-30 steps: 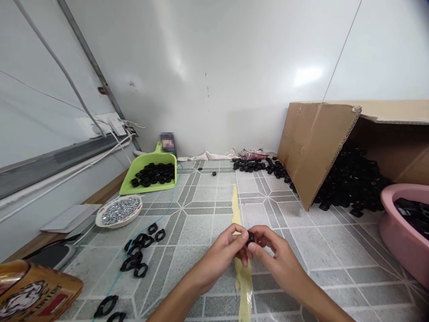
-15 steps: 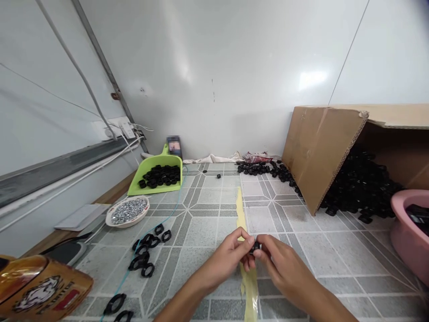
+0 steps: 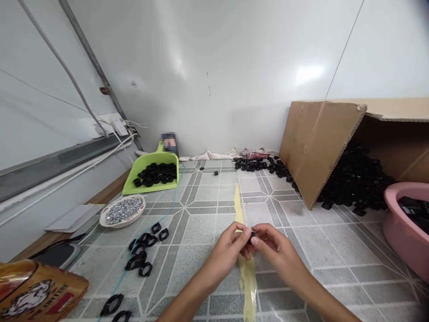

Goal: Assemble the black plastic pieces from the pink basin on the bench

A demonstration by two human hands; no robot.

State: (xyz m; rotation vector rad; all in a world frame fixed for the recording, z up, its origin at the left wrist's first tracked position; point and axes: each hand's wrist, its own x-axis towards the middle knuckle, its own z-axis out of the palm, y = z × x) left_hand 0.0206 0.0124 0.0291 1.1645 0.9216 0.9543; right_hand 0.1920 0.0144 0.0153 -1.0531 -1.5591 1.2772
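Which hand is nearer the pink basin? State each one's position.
Right. The right hand, pinching a black part, is left of the pink basin; the left hand, also pinching it, lies farther left.

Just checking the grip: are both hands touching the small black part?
Touching. The head view shows fingertips of the left hand and the right hand pinching the small black part from either side, with no gap visible.
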